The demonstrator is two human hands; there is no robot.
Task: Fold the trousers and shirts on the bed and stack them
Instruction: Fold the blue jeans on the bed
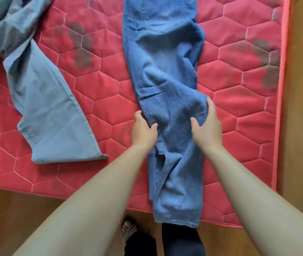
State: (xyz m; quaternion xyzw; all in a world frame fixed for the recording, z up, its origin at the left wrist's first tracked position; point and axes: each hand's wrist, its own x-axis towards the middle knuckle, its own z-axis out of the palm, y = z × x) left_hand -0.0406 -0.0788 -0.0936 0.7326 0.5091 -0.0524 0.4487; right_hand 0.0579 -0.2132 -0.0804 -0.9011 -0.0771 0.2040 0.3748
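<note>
Left hand (143,131) and right hand (208,126) around opposite edges of jeans (165,76), mid-leg.

Both hands grip the jeans (167,85) at mid-leg: left hand (143,131) on the left edge, right hand (207,126) on the right, thumbs on top.

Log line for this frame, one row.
left hand: grips jeans edge | right hand: grips jeans edge | jeans: lying on mattress
</note>
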